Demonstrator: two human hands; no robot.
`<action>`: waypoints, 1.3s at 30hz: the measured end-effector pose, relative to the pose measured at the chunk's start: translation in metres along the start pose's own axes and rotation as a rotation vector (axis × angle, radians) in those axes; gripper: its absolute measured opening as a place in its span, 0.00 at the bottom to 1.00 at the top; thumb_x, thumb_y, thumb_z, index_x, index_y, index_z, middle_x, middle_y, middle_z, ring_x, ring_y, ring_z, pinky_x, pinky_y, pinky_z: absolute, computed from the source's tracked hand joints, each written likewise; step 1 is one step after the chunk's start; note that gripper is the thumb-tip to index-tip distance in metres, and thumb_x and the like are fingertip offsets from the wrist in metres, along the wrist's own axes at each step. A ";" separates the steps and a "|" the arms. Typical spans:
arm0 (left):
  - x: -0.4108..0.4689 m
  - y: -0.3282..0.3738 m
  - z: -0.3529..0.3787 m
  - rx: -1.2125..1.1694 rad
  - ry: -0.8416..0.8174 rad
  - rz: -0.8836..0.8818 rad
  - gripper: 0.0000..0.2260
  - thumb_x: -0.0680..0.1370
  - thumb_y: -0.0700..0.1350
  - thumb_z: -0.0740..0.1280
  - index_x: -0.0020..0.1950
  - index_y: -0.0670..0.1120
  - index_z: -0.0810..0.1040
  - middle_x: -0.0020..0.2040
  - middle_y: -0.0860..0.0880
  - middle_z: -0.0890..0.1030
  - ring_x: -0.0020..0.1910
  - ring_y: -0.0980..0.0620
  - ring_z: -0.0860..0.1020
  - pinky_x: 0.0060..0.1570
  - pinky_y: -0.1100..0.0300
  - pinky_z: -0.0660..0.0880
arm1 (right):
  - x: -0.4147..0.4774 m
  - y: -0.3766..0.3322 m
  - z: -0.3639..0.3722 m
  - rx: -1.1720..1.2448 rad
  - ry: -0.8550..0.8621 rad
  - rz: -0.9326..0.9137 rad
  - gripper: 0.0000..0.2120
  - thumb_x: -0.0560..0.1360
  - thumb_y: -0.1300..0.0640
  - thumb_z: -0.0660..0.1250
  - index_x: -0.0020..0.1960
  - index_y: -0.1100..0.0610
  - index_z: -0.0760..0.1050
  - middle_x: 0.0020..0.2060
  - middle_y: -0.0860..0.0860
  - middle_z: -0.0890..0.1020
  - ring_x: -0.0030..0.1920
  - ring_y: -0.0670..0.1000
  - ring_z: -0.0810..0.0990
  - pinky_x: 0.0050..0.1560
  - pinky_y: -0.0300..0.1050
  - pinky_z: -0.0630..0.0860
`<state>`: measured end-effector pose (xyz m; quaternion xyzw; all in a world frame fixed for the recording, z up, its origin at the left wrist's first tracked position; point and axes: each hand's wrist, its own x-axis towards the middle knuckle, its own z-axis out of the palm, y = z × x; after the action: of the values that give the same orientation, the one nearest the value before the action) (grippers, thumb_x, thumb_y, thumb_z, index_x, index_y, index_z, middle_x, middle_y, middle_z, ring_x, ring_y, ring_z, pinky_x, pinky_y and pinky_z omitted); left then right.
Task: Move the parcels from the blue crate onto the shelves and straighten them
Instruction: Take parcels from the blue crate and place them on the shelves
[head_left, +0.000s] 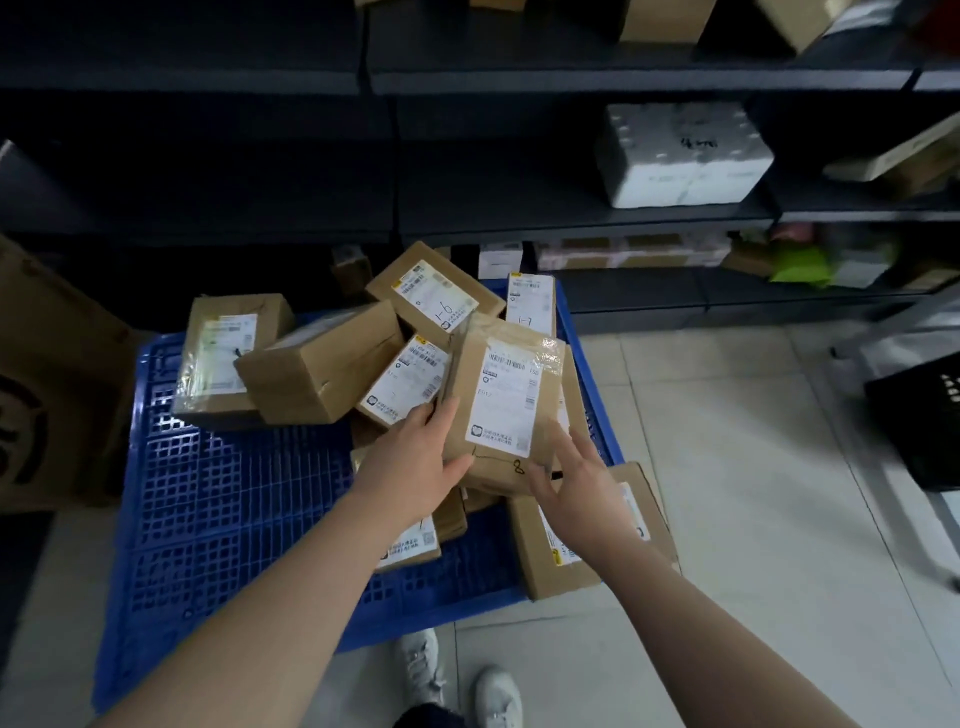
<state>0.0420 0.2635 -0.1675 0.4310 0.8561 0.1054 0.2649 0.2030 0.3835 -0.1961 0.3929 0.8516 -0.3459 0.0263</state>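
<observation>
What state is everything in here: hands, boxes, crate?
left hand, grips the taped parcel's left edge.
right hand, open, fingers spread at that parcel's lower right corner.
taped parcel, sealed, label up, tilted.
parcel marked 1-6, sealed, tilted on the heap.
blue crate, on the floor, parcels heaped inside.
foam box, closed, on a shelf.

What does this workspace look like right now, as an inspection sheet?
Surface: pale tiled floor, blue crate on it.
Job's things: taped parcels heaped in the crate; top parcel tilted; dark shelves behind.
Clutter: white foam box on a shelf; black crate at right.
Grippers: left hand grips the top parcel's edge; right hand open, fingers at its corner.
Cables: nothing seen.
Surroundings: large cardboard box at left.
</observation>
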 end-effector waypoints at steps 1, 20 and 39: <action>0.004 0.000 0.002 -0.025 -0.029 0.005 0.34 0.78 0.57 0.61 0.77 0.54 0.44 0.71 0.47 0.64 0.64 0.48 0.70 0.57 0.49 0.74 | 0.003 0.001 0.005 0.038 -0.006 0.015 0.25 0.78 0.47 0.58 0.73 0.42 0.54 0.65 0.49 0.68 0.59 0.53 0.74 0.50 0.52 0.78; -0.030 0.049 -0.031 -0.486 0.214 -0.105 0.40 0.74 0.55 0.69 0.75 0.64 0.43 0.71 0.56 0.68 0.66 0.56 0.69 0.64 0.52 0.71 | -0.004 -0.030 -0.064 0.180 0.057 -0.234 0.27 0.78 0.49 0.60 0.73 0.39 0.53 0.62 0.42 0.70 0.47 0.41 0.77 0.42 0.44 0.80; -0.276 0.067 -0.132 -0.705 0.835 -0.446 0.39 0.71 0.51 0.74 0.74 0.65 0.53 0.55 0.73 0.69 0.50 0.77 0.70 0.46 0.76 0.67 | -0.125 -0.215 -0.132 0.002 -0.171 -0.952 0.33 0.74 0.45 0.65 0.73 0.38 0.52 0.55 0.35 0.68 0.49 0.38 0.72 0.45 0.33 0.73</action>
<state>0.1506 0.0918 0.0710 0.0486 0.8711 0.4863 0.0484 0.1714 0.2861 0.0659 -0.0705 0.9313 -0.3513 -0.0653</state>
